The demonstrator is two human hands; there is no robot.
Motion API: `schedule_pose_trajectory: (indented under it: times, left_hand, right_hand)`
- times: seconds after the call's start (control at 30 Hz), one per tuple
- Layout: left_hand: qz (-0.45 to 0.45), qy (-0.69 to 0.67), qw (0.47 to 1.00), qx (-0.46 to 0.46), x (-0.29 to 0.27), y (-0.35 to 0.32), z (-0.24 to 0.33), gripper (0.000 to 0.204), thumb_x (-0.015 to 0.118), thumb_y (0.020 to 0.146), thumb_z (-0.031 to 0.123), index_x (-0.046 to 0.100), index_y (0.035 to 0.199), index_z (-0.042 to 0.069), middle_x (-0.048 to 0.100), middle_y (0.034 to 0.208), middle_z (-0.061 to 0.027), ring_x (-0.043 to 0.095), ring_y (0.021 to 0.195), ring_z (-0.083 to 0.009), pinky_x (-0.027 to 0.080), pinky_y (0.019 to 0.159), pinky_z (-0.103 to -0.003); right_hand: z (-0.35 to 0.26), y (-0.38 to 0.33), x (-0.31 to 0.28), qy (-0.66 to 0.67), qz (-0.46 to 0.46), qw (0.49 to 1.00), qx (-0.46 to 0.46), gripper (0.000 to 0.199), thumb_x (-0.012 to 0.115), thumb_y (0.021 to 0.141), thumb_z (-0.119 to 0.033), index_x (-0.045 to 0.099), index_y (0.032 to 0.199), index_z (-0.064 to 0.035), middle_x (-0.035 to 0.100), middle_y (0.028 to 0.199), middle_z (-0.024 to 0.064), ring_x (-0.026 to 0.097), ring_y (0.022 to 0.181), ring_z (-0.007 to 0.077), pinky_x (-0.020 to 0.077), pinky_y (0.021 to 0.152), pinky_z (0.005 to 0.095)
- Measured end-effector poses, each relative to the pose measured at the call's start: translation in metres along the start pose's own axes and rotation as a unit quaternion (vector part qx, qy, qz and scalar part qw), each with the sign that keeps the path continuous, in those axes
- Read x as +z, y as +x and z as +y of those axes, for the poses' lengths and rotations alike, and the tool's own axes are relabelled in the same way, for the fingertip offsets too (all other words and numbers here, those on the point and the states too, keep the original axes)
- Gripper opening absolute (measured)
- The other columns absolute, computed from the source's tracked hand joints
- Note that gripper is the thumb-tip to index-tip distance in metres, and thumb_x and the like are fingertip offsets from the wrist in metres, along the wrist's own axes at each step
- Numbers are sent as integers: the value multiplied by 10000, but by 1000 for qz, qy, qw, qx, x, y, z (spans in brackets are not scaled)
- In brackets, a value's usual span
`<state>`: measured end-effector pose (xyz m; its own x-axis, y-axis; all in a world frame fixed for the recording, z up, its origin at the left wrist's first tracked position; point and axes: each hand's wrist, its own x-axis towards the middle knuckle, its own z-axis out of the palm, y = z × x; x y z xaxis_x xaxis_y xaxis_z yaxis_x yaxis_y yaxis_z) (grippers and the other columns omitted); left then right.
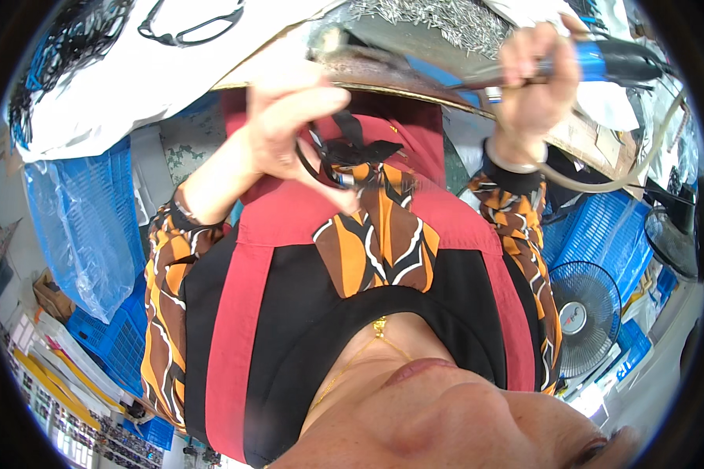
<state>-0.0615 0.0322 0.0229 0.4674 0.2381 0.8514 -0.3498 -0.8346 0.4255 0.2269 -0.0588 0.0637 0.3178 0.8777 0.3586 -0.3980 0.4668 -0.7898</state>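
Note:
My left hand (278,125) is raised over my lap, its fingers curled around a thin black curved piece (309,160) that looks like part of a glasses frame. Motion blur hides its exact shape. My right hand (541,78) is closed on a blue and black electric screwdriver (622,61), held sideways near the table edge. Its slim dark tip end points left, toward the bench. A black glasses frame (192,27) lies on the white covering at the far left.
A heap of small silver metal pieces (438,19) lies on the bench at the back. Bundled black parts (78,39) rest at the far left. A pale hose (602,186) curves beside my right wrist. Blue crates (86,219) and a fan (583,316) stand at the sides.

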Motion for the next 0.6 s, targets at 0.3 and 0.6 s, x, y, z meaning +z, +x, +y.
schedule_pose_trajectory:
  times: [0.3,0.6]
  left_hand:
    - [-162,505,847,35,-139,-18,80,468,947,714,402,705,1040,169,560,981,-10,618,861,-206,524,762,-338]
    - [-294,472,831,7,-148,-3,98,349,917,751,271,659,931,119,623,872,-10,659,810,-204,521,719,-323]
  right_hand:
    - [-46,6,-83,-703,332,570,-265,611,728,939,-87,443,1463,46,433,1482,184,542,1252,300,450,1052,389]
    - [67,150,65,-621,-227,700,-270,238,610,894,-32,723,1100,-71,699,1166,147,650,1099,346,527,939,424]
